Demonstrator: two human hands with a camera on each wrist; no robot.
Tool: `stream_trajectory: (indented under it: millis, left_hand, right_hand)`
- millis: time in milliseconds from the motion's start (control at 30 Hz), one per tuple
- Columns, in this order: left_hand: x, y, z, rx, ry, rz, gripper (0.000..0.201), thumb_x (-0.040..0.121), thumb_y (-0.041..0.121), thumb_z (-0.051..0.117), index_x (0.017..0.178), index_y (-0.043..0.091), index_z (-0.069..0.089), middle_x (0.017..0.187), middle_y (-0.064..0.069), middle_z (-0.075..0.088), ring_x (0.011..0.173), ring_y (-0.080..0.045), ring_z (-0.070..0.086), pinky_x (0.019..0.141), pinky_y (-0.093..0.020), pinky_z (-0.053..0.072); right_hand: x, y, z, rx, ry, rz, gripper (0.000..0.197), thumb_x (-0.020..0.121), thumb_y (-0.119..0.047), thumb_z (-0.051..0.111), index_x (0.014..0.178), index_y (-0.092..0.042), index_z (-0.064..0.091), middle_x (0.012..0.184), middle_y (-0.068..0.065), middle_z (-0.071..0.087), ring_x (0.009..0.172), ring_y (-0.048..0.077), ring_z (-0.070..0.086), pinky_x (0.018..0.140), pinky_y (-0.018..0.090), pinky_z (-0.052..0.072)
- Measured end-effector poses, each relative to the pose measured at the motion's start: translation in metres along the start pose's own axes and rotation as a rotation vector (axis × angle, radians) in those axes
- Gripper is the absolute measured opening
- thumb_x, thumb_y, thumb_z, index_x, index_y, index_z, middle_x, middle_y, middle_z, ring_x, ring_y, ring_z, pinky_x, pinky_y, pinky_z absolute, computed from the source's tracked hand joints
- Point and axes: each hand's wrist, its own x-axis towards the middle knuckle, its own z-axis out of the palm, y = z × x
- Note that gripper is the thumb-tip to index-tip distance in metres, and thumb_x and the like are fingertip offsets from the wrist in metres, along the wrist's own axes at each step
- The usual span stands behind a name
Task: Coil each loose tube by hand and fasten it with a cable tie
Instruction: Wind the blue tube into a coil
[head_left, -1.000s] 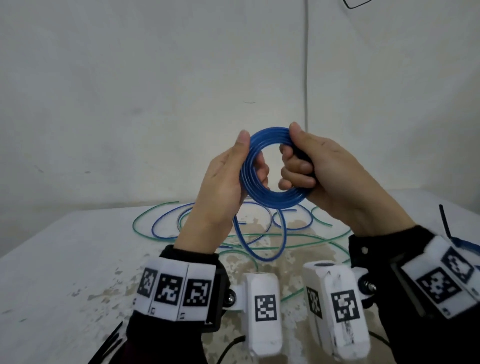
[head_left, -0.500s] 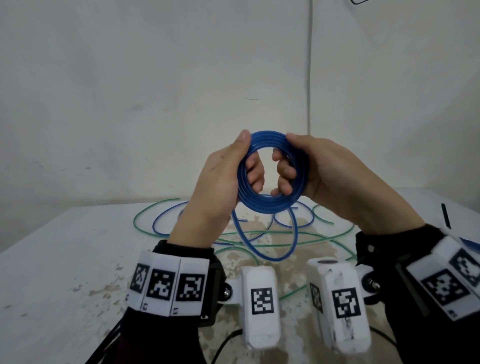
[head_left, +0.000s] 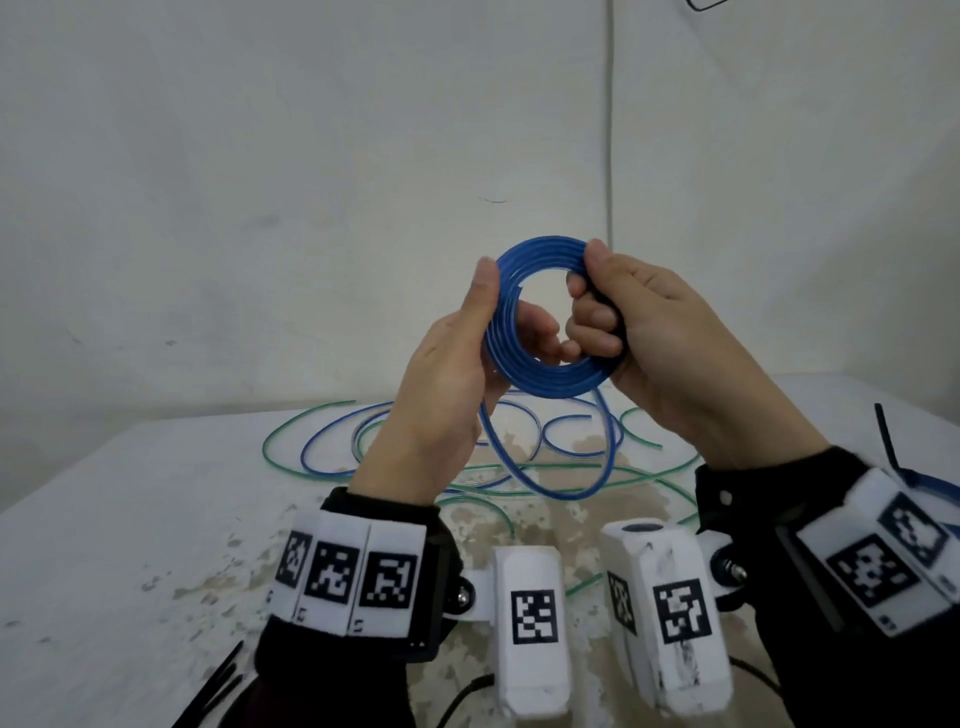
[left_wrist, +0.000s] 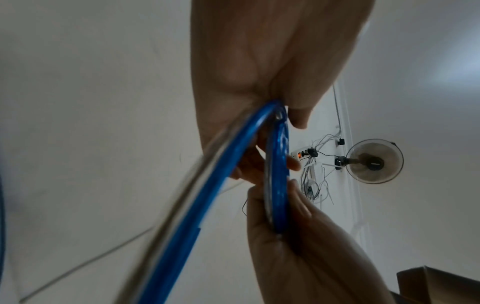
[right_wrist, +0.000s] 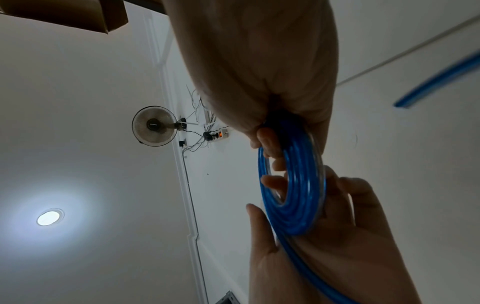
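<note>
A blue tube wound into a small coil (head_left: 540, 382) is held upright above the table between both hands. My left hand (head_left: 483, 332) grips the coil's left side, thumb up along its outer edge and fingers through the ring. My right hand (head_left: 602, 317) grips the right side, thumb on top and fingers curled through the middle. The tube's loose tail (head_left: 561, 488) hangs from the coil down to the table in a loop. The wrist views show the coil (right_wrist: 293, 197) edge-on between the two hands, and the tail (left_wrist: 197, 205) runs blurred past the left wrist camera.
Loose green tubes (head_left: 306, 431) and thinner blue tubes (head_left: 332, 467) lie tangled on the worn white table (head_left: 104, 519) behind the hands. Black cable ties lie at the near left edge (head_left: 218, 686) and at the right (head_left: 885, 436). A white wall stands close behind.
Both hands have kept hold of the coil and turned it, regripping. The right thumb is back on top. The hanging tail's loop has swung slightly to the right.
</note>
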Motion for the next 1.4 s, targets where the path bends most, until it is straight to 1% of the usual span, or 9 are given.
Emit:
stream_trajectory:
  millis: [200,333,467,600,833,967,1167,1300,1400]
  left_hand:
    - [-0.001,-0.002,-0.007,0.060,-0.024,0.033,0.032,0.096,0.023,0.045,0.074,0.007,0.063,0.065,0.002,0.063,0.066,-0.008,0.059,0.070,-0.020,0.048]
    - [-0.004,0.005,-0.009,0.185,0.017,0.054,0.036,0.092,0.031,0.049,0.075,0.009,0.071,0.067,-0.004,0.060,0.067,-0.012,0.057,0.072,-0.022,0.047]
    - [-0.007,0.010,-0.005,0.278,0.086,0.090,0.045,0.083,0.045,0.052,0.071,0.009,0.074,0.063,-0.015,0.037,0.061,-0.032,0.027,0.055,-0.029,0.030]
    - [-0.006,0.008,-0.008,0.236,0.083,0.022,0.049,0.081,0.050,0.052,0.068,0.008,0.073,0.055,-0.001,0.038,0.051,-0.015,0.031,0.048,-0.021,0.030]
    - [-0.008,0.011,-0.009,0.199,0.037,0.012,0.049,0.083,0.044,0.052,0.072,0.001,0.072,0.047,0.002,0.038,0.057,-0.030,0.016,0.046,-0.029,0.019]
    - [-0.008,0.011,-0.008,0.221,0.057,0.005,0.048,0.093,0.037,0.051,0.071,-0.001,0.071,0.051,-0.007,0.026,0.051,-0.025,0.012,0.045,-0.029,0.016]
    - [-0.007,0.010,-0.012,0.265,0.021,-0.088,0.048,0.093,0.034,0.053,0.059,0.003,0.065,0.043,0.001,0.026,0.039,-0.011,0.017,0.039,-0.020,0.017]
    - [-0.010,0.013,-0.018,0.343,-0.092,-0.114,0.046,0.088,0.038,0.054,0.058,0.005,0.066,0.045,-0.001,0.027,0.039,-0.012,0.018,0.038,-0.019,0.021]
    - [-0.012,0.015,-0.021,0.379,-0.138,-0.140,0.045,0.085,0.041,0.053,0.059,0.006,0.066,0.046,-0.001,0.029,0.039,-0.011,0.020,0.038,-0.018,0.022]
  right_hand:
    - [-0.001,0.001,0.003,0.022,0.001,0.004,0.034,0.102,-0.028,0.037,0.078,-0.007,0.048,0.054,-0.001,0.031,0.043,0.008,0.032,0.048,0.016,0.042]
    - [0.000,0.003,0.003,0.078,-0.032,0.026,0.034,0.102,-0.028,0.036,0.079,-0.007,0.049,0.052,-0.003,0.034,0.042,0.007,0.033,0.053,0.019,0.044]
    - [0.000,0.001,0.004,0.159,-0.048,0.047,0.034,0.102,-0.030,0.035,0.080,-0.009,0.049,0.052,-0.005,0.033,0.041,0.006,0.032,0.059,0.022,0.045]
    - [0.001,0.006,0.006,0.151,-0.031,0.049,0.034,0.102,-0.031,0.034,0.080,-0.009,0.049,0.053,-0.005,0.034,0.042,0.007,0.034,0.061,0.023,0.040]
    - [0.002,0.006,0.006,0.139,-0.067,0.073,0.035,0.102,-0.032,0.034,0.080,-0.010,0.050,0.053,-0.004,0.034,0.042,0.007,0.034,0.059,0.021,0.046]
    - [0.001,0.005,0.005,0.095,-0.056,0.074,0.034,0.102,-0.030,0.035,0.080,-0.009,0.050,0.054,-0.003,0.037,0.043,0.008,0.036,0.055,0.020,0.046]
    - [0.001,0.002,-0.005,-0.182,0.002,0.086,0.021,0.100,-0.013,0.040,0.092,-0.012,0.059,0.066,0.001,0.054,0.051,0.011,0.051,0.053,0.025,0.050]
    - [-0.003,-0.001,-0.011,-0.292,-0.130,0.152,0.031,0.100,-0.030,0.042,0.087,-0.009,0.061,0.058,0.000,0.049,0.051,0.013,0.049,0.053,0.026,0.049]
    - [-0.001,0.000,-0.012,-0.190,-0.171,0.212,0.035,0.099,-0.029,0.043,0.081,-0.004,0.059,0.054,0.000,0.044,0.047,0.013,0.047,0.052,0.026,0.050]
